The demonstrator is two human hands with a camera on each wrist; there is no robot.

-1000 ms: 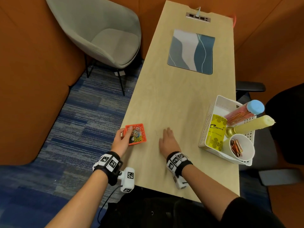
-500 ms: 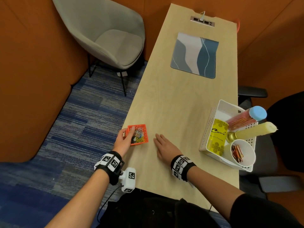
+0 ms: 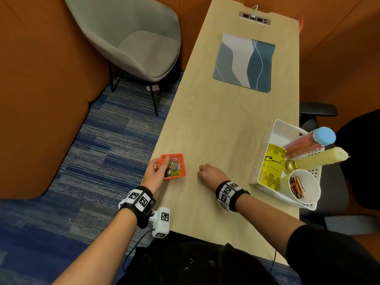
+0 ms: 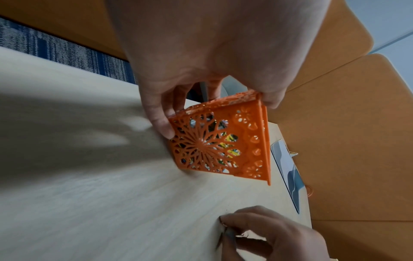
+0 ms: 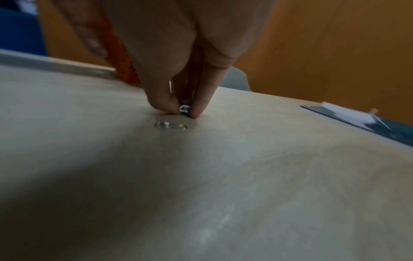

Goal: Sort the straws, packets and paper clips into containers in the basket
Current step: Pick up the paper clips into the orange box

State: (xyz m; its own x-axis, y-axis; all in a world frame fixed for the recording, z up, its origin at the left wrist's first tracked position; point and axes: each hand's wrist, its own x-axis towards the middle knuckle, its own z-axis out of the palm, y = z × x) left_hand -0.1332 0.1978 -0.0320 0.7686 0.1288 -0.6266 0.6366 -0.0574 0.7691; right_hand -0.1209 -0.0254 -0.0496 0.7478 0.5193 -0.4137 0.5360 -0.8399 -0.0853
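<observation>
A small orange openwork box (image 3: pixel 173 166) of coloured paper clips sits at the table's near left edge. My left hand (image 3: pixel 159 168) grips its left wall, fingers over the rim, thumb outside; the left wrist view shows the box (image 4: pixel 220 141) tilted off the table. My right hand (image 3: pixel 209 173) is curled on the table just right of the box. In the right wrist view its fingertips (image 5: pixel 183 109) pinch a silver paper clip (image 5: pixel 184 108) against the wood, and another clip (image 5: pixel 171 125) lies loose beside it. The white basket (image 3: pixel 265 153) stands at the right edge.
In the basket are a yellow packet (image 3: pixel 271 167), a blue-capped tube of straws (image 3: pixel 306 142), a yellowish candle (image 3: pixel 320 159) and a white cup (image 3: pixel 306 187) holding packets. A blue-grey mat (image 3: pixel 244 62) lies at the far end. A grey chair (image 3: pixel 131 38) stands left of the table.
My right hand has gone from flat on the table to curled, its fingertips pinching a clip. My left hand keeps hold of the orange box.
</observation>
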